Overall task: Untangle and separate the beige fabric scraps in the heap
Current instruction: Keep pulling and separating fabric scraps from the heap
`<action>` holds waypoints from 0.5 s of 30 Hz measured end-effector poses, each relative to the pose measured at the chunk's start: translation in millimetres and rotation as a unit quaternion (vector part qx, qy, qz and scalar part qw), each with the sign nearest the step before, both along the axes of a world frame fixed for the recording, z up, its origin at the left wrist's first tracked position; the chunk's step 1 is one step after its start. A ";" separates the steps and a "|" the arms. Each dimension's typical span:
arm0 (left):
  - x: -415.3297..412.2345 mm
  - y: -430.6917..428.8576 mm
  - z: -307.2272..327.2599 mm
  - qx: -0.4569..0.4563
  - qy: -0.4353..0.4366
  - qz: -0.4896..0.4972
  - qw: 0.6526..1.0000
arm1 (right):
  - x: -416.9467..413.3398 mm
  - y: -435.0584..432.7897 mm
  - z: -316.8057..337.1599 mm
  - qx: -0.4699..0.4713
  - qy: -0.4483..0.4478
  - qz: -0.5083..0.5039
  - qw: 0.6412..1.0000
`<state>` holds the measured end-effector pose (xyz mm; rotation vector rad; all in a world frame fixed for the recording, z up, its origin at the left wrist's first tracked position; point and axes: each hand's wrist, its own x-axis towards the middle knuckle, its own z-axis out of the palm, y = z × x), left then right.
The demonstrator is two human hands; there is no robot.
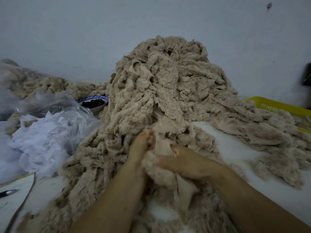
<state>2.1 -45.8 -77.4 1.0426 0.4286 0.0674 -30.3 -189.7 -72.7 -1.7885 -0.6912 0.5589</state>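
Note:
A tall heap of beige fleecy fabric scraps (168,78) rises against the wall and spills toward me across the white table. At its near foot, my left hand (143,145) is closed on a beige scrap (164,145), fingers pinching its upper edge. My right hand (186,163) grips the same bunched scrap from the right, thumb pressed over it. The piece hangs down between my wrists, still joined with the strands around it. More beige scraps trail to the right (269,132).
A pile of white fabric and clear plastic bags (45,132) lies at the left. Behind it stands a blue-rimmed bowl (94,102) of dark pieces. A yellow plastic basket (277,106) sits at the right. A pen (8,193) lies on paper at the lower left.

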 end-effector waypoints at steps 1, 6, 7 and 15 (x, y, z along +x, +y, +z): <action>1.8 9.1 1.6 -0.010 -0.004 0.024 1.000 | -5.3 6.5 -1.8 -0.010 -0.002 0.025 1.000; -11.7 -15.3 -0.1 0.073 -0.020 -0.012 0.997 | 16.7 -4.0 1.0 0.030 -0.012 -0.130 0.991; -15.1 -21.2 -2.0 0.066 -0.018 -0.008 0.998 | 22.5 -10.9 -1.2 0.065 0.038 -0.140 0.987; -19.4 -13.6 -16.4 0.341 -0.111 0.020 0.933 | 64.7 -85.5 6.1 0.647 0.223 -0.318 0.656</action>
